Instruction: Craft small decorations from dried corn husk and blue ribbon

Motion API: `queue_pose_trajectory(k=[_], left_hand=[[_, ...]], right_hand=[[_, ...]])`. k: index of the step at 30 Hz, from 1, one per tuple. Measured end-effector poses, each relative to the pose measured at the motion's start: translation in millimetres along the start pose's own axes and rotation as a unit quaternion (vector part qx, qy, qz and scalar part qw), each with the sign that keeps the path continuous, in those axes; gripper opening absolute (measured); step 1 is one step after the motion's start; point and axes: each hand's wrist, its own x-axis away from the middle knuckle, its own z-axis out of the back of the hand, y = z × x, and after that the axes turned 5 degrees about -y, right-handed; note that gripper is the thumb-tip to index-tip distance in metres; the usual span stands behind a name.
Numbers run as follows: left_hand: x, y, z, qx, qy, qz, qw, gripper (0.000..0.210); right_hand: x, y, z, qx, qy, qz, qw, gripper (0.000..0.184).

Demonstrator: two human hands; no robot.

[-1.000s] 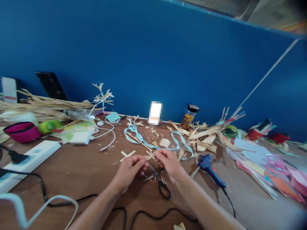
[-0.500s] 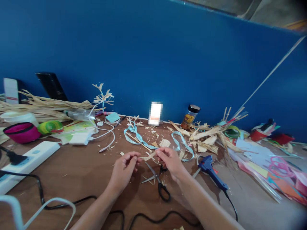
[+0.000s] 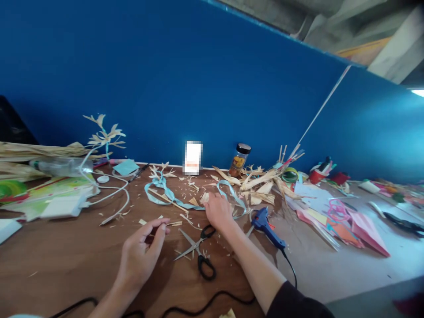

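The scissors lie on the worktop with their blades spread, points toward the left and both black handle loops toward the right. Just beyond them, slightly to the right of the pivot, are the dried-husk pieces. The right hand reaches past the scissors' farther loop, so that the pieces sit at its fingers, ahead and a little to the left of the knuckles. It is clearly the nearer hand to them. It covers part of the pieces, so their long axis cannot be told; nor can I tell whether its fingers have closed on any.

The left hand is to the left of the scissors' blades, thumb and forefinger tips brought close together. A thin husk strip shows beside those tips, near the farther blade's point, its long axis running roughly left to right. Whether the fingers pinch it or it simply lies on the worktop, I cannot tell.

Beyond the scissors and to the left, the light-blue ribbon loops across the worktop. The blue glue gun lies to the right of the scissors, its handle slanting away from them.
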Motion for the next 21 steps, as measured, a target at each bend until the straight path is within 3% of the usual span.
queue_pose_trajectory(k=[5, 11, 19, 21], left_hand=[[-1, -1, -1.6, -0.036, -0.008, -0.035, 0.999, 0.027], [1, -6, -3.1, -0.051, -0.01, -0.058, 0.997, 0.025], [3, -2, -4.4, -0.032, -0.014, -0.058, 0.998, 0.024], [3, 0, -5.0, -0.01, -0.015, -0.044, 0.999, 0.024]], right_hand=[[0, 2, 0, 0.103, -0.024, 0.012, 0.994, 0.018], [0, -2, 1, 0.148, 0.001, 0.022, 0.989, 0.025], [2, 6, 29, 0.091, 0.084, -0.005, 0.992, 0.024], [3, 8, 33, 0.022, 0.089, -0.005, 0.996, 0.024]])
